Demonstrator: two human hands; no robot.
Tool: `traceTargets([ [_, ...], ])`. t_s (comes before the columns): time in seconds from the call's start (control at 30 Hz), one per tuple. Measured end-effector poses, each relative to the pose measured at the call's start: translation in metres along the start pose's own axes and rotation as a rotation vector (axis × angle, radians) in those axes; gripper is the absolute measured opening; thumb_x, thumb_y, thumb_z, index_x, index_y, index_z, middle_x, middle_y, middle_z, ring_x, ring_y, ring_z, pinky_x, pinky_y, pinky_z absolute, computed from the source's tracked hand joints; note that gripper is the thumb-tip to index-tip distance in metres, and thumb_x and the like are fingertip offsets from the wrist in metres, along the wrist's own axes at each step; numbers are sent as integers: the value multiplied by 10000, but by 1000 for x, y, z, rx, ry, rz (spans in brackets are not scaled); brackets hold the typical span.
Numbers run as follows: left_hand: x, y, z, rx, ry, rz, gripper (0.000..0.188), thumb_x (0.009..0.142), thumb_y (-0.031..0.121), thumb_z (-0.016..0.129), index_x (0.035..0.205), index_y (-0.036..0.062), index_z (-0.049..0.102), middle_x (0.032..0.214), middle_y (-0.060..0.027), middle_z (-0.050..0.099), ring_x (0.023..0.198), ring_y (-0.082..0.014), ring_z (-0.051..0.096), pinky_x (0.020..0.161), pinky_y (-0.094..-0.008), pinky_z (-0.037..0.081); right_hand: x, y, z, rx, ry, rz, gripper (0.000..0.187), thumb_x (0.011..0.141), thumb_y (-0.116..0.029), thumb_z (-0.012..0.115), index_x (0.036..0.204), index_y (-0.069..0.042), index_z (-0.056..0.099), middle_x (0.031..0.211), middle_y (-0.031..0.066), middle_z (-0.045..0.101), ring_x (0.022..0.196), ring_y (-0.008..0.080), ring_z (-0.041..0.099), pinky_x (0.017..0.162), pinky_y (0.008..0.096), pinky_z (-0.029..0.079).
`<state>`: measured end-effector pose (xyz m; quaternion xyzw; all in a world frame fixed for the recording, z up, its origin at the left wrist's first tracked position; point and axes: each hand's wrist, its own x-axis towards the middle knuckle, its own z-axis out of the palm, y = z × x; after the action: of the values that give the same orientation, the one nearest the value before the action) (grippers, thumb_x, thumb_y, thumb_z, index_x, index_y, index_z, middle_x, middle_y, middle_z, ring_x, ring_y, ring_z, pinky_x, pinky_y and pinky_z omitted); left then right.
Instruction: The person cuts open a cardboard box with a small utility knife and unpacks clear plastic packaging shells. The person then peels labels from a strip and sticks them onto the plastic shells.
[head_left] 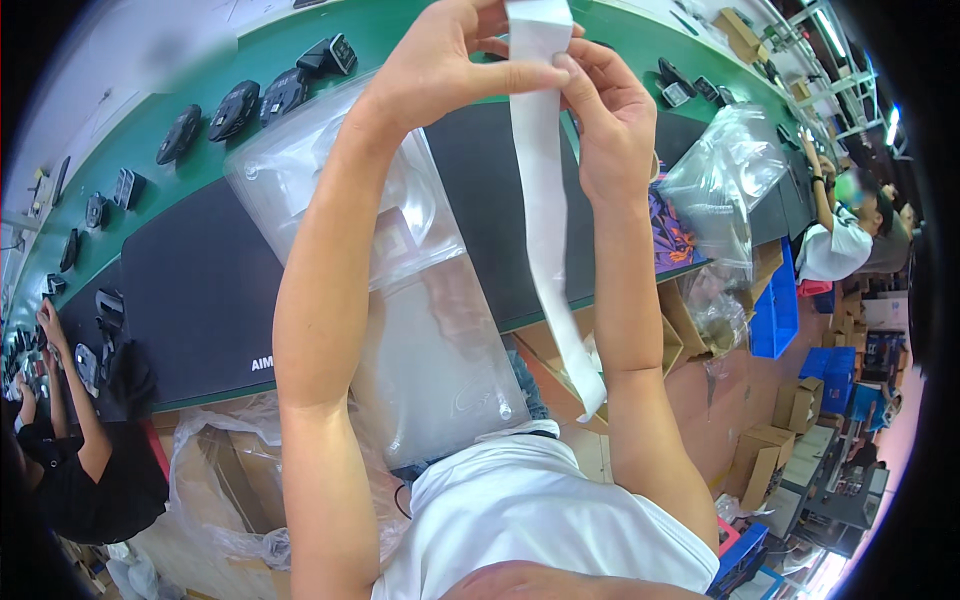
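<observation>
A long white strip (pixel 541 190), like a band of paper labels or backing, runs from my raised hands down toward my lap, its end curling. My left hand (pixel 450 65) grips it near the top, thumb across its face; some of those fingers are behind the strip or cut off by the upper edge. On the strip's other edge my right hand (pixel 612 110) pinches it between thumb and fingers. Under my left forearm, clear plastic bags (pixel 430 350) lie partly on the black mat (pixel 200 280) and hang over the table's edge.
Several black devices (pixel 235 110) stand along the green table (pixel 150 215). More clear plastic (pixel 725 175) lies at the right, near a blue bin (pixel 775 310). An open lined carton (pixel 235 475) sits below left. Co-workers are at the left (pixel 85 470) and right (pixel 840 235).
</observation>
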<state>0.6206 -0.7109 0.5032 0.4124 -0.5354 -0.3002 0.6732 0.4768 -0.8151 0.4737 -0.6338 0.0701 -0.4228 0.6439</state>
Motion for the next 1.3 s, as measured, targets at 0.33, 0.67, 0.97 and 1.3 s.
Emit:
traceTargets([
  [0.33, 2, -11, 0, 72, -10, 30, 360, 913, 116, 668, 1249, -5, 623, 1085, -87, 694, 1001, -139, 648, 875, -279, 524, -2, -6, -8, -295, 126, -283, 186, 865, -91, 728, 1011, 2, 658, 962, 55, 692, 854, 96, 626, 737, 230, 467],
  [0.67, 3, -6, 4, 134, -26, -66, 245, 909, 143, 692, 1112, 8, 719, 943, -35, 723, 828, -70, 644, 765, -217, 526, 1, -27, -9, -562, 130, -475, 206, 776, -119, 795, 921, -51, 665, 909, 23, 673, 786, 127, 597, 669, 253, 431],
  [0.97, -3, -9, 0, 404, -13, -162, 357, 881, 350, 729, 982, 9, 760, 818, -8, 707, 698, -60, 582, 610, -220, 444, -1, -39, -8, -440, 187, -320, 155, 832, -111, 768, 853, -13, 649, 778, -8, 622, 685, 65, 510, 626, 219, 401],
  [1.3, -26, -16, -13, 159, -20, -109, 816, 945, 677, 416, 1133, -75, 673, 932, -139, 696, 806, -164, 663, 690, -263, 504, -143, -54, 56, -256, -340, 213, 139, 747, -26, 780, 760, -24, 642, 761, 45, 610, 652, 86, 510, 572, 219, 383],
])
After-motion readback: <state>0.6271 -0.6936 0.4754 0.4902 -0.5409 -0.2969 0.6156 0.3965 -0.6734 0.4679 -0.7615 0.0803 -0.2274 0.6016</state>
